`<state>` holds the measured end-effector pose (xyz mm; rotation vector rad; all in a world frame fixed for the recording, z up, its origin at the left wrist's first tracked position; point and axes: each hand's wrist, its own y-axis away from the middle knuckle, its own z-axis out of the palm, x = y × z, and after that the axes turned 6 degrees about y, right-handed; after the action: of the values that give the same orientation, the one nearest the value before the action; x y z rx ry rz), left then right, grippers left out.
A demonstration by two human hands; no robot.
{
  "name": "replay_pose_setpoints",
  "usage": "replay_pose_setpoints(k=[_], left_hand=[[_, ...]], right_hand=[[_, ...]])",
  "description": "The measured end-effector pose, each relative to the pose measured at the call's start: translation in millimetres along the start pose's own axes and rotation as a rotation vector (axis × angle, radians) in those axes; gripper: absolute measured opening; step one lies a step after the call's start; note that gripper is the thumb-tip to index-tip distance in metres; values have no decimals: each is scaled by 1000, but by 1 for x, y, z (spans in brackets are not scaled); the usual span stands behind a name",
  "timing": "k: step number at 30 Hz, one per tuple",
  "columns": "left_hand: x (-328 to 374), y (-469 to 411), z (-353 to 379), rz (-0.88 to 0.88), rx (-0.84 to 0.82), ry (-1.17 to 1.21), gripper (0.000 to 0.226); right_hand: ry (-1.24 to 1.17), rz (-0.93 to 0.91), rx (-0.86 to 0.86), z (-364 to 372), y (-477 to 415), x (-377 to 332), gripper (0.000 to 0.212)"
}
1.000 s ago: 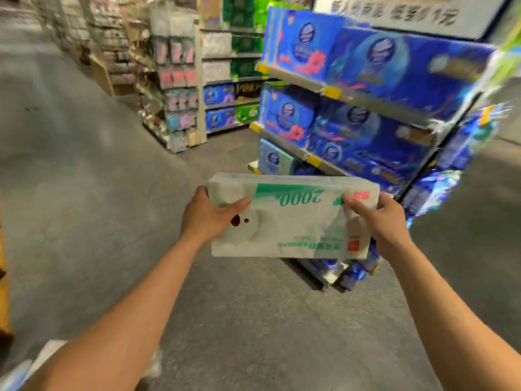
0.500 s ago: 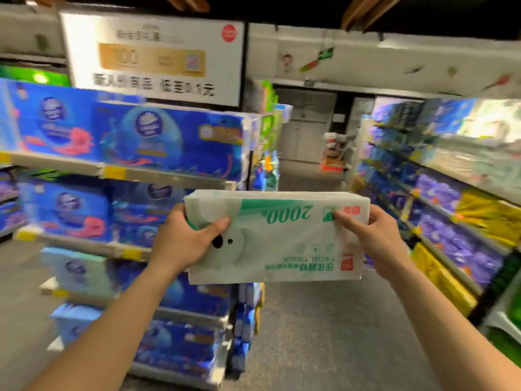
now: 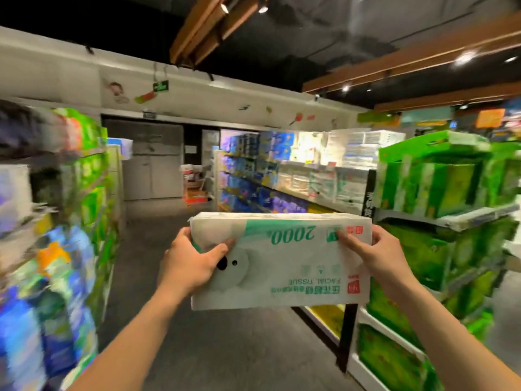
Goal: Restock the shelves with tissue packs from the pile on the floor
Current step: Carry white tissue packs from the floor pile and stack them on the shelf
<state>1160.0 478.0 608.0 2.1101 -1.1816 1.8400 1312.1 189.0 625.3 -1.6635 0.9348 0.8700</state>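
Note:
A white tissue pack (image 3: 287, 266) with green print and a koala face is held at chest height in the middle of the view. My left hand (image 3: 189, 263) grips its left end, thumb across the front. My right hand (image 3: 377, 256) grips its right end, thumb on the top edge. Behind the pack, a long shelf (image 3: 296, 190) of blue, purple and white tissue packs runs along the aisle's right side. The pile on the floor is out of view.
An end rack (image 3: 439, 221) full of green packs stands close on the right. A blurred shelf (image 3: 70, 221) of green and blue packs lines the left. Grey aisle floor (image 3: 211, 348) runs ahead to boxes (image 3: 194, 179) and closed doors at the back.
The view has swung right, from the blue end display to the aisle between the shelves. Both hands keep the same grip on the pack.

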Motion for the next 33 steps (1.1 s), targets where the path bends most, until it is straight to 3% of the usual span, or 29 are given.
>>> replay_pose_setpoints(k=[7, 16, 25, 29, 33], left_hand=[[-9, -181, 149, 57, -74, 79, 55], [-53, -420, 292, 100, -125, 105, 79], [-113, -695, 458, 207, -250, 173, 63], [-114, -800, 538, 249, -290, 197, 67], [-121, -890, 624, 272, -315, 237, 60]], right_hand=[[66, -38, 92, 5, -200, 56, 53], [118, -51, 138, 73, -450, 128, 36], [146, -37, 273, 155, -701, 218, 34], [217, -31, 341, 164, -804, 240, 18], [298, -59, 380, 167, -904, 276, 23]])
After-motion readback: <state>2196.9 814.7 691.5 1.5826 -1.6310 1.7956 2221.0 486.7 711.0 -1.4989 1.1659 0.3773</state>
